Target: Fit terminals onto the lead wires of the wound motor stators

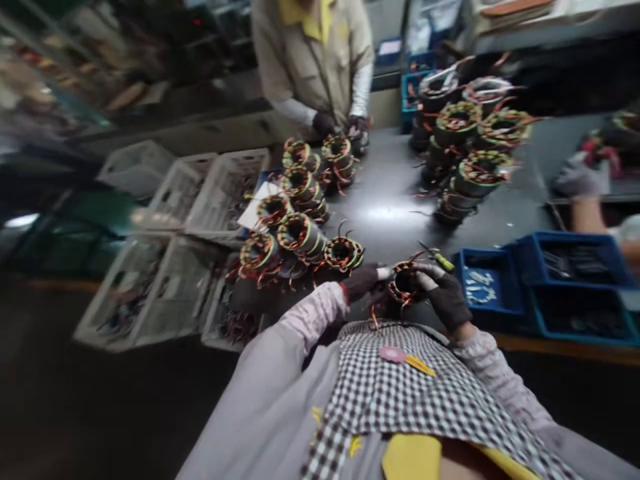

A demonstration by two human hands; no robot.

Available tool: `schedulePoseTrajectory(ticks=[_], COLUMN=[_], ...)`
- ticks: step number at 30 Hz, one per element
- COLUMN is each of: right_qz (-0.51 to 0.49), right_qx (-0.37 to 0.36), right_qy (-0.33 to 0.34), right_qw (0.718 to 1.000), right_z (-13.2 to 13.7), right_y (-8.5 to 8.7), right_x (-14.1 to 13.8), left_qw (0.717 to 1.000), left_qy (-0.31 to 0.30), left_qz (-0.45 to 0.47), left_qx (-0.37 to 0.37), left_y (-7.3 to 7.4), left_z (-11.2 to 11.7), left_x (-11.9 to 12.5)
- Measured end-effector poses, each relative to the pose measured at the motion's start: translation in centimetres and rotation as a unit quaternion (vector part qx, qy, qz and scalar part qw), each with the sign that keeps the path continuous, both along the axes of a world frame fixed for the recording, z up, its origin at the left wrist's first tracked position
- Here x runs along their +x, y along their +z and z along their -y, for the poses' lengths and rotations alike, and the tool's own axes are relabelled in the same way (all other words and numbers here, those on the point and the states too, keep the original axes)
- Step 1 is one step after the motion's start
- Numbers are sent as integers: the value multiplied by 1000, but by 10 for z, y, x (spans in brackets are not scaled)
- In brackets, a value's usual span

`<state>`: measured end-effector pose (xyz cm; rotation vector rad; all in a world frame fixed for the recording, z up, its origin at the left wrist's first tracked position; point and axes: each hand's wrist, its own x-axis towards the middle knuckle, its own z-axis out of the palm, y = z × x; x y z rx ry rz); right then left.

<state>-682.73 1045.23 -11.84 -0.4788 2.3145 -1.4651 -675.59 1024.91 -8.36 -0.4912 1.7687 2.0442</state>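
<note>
A motor stator (395, 288), a ring wound with coils and trailing orange wires, stands at the table's near edge in front of my checked apron. My left hand (365, 280), in a dark glove with pale fingertips, grips the left side of its rim. On the opposite side, my right hand (447, 293), gloved the same way, has its fingers closed on the rim. Just beyond the right fingers lies a small tool with a yellow-green handle (443, 261). Another wound stator (343, 255) stands close to my left hand.
Several stacked stators (300, 183) fill the table's left side, and more stacks (470, 177) stand at the right. Blue bins (493, 310) hold small parts at right. Pale plastic crates (150, 293) sit at left. A co-worker (315, 67) works across the table; another person's gloved hand (580, 175) is at far right.
</note>
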Motion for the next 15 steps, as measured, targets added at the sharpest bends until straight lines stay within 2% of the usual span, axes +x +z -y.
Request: schedulePoseTrajectory(ticks=[2,4,7,9,11,13,14,15], right_qz=[29,35,47,72,82,34,3,-16], right_qx=[-71,-107,-143,-157,-150,-100,-55,1], right_qy=[30,64,64,32,-49,-171,-216,-241], right_qw=[997,992,987,984,984,980,975,970], right_z=[-7,-8,-7,-13,-30,-57,-73,-90], right_y=[5,15,25,22,10,-7,-16,-24], right_x=[5,10,14,10,-1,-15,-22,-28], left_qw=[995,988,983,986,994,984,963,929], left_qy=[-27,-68,-113,-125,-102,-86,-116,-165], left_qz=[4,11,32,15,-41,-104,-128,-150], left_qx=[92,136,141,112,30,-119,-209,-296], left_y=[-7,-12,-17,-18,-17,-14,-12,-10], left_z=[4,-1,-15,-20,-20,-14,-12,-10], left_x=[-4,-6,-10,-14,-17,-18,-17,-16])
